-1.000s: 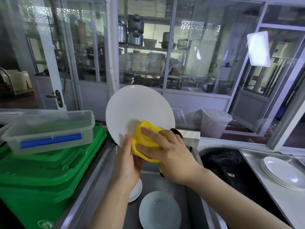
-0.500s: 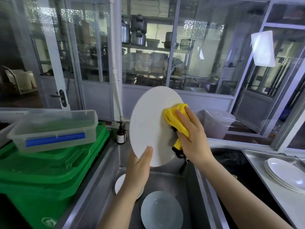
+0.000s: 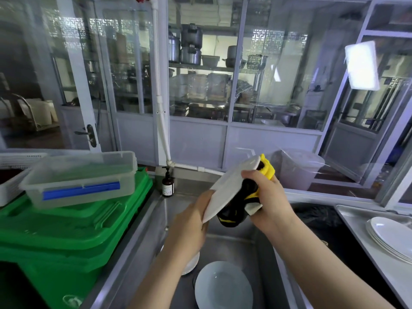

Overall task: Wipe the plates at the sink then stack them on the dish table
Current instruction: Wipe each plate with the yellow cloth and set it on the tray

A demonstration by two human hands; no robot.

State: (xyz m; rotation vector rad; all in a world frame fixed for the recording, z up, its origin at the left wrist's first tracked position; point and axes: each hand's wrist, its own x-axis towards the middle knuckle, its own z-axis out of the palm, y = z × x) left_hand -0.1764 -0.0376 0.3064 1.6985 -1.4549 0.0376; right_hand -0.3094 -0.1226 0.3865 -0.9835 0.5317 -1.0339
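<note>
Crowding the sink (image 3: 138,239): green bin (image 3: 66,230), soap bottle (image 3: 167,185).

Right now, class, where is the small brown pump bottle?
In the head view, the pump bottle stands at the sink's back-left corner, beside the green bin.

clear tub (image 3: 80,178) atop green bins (image 3: 66,228), soap btl (image 3: 167,185).

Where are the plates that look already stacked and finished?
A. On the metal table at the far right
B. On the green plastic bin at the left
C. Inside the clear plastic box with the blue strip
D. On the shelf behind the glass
A: a stack of white round plates lies on the metal table at the far right, apart from the steel sink.
</note>
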